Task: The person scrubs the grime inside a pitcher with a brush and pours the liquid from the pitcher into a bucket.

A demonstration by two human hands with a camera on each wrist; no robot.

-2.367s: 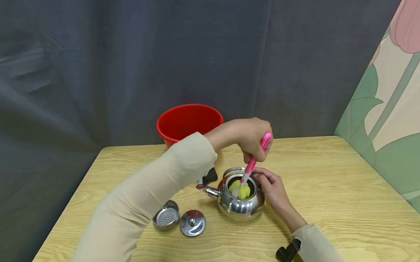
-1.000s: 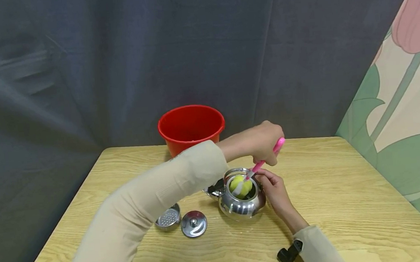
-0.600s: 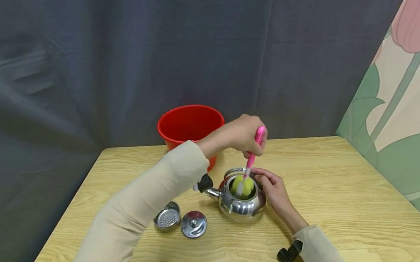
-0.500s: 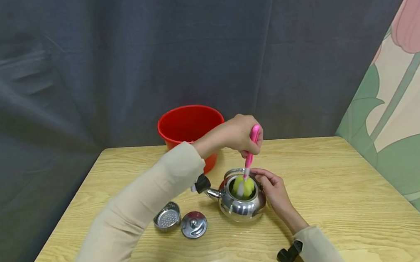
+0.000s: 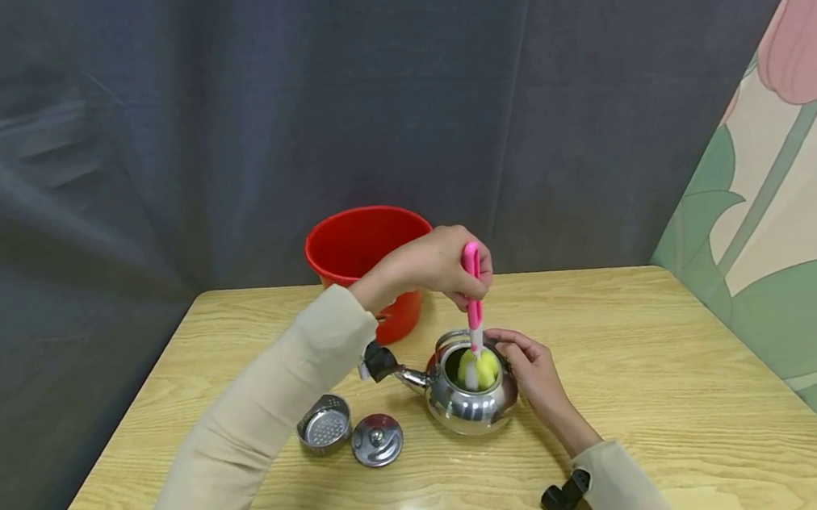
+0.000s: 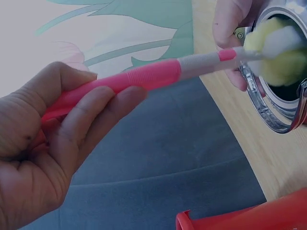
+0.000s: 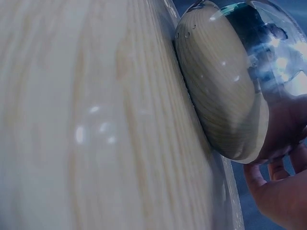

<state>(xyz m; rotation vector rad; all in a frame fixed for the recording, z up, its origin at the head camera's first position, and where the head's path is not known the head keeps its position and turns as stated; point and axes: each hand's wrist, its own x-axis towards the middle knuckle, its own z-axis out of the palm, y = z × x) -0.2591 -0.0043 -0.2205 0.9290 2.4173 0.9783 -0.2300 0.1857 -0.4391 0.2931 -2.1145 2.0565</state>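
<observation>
My left hand (image 5: 445,261) holds a sponge bottle brush (image 5: 475,311) by its pink handle, nearly upright. Its yellow-and-white sponge head (image 5: 489,367) sits inside the mouth of a shiny steel kettle (image 5: 469,413) whose lid is off. In the left wrist view the thumb and fingers wrap the handle, and the sponge (image 6: 276,52) looks blurred. My right hand (image 5: 538,377) pinches the kettle near the base of its raised handle, on the right side. The right wrist view shows fingertips (image 7: 254,175) against the kettle's body (image 7: 216,86); the rest of that grip is hidden.
Left of the kettle, a perforated steel strainer (image 5: 325,426) and the kettle's round lid (image 5: 377,440) lie on the wooden table (image 5: 683,393). Behind stands a red bucket (image 5: 330,271), partly covered by the left forearm. A dark curtain (image 5: 367,113) hangs behind the table.
My left hand has swung left from farther right, and the brush has gone from slanted to nearly upright, its sponge shifting inside the kettle. The right hand and kettle stay in place.
</observation>
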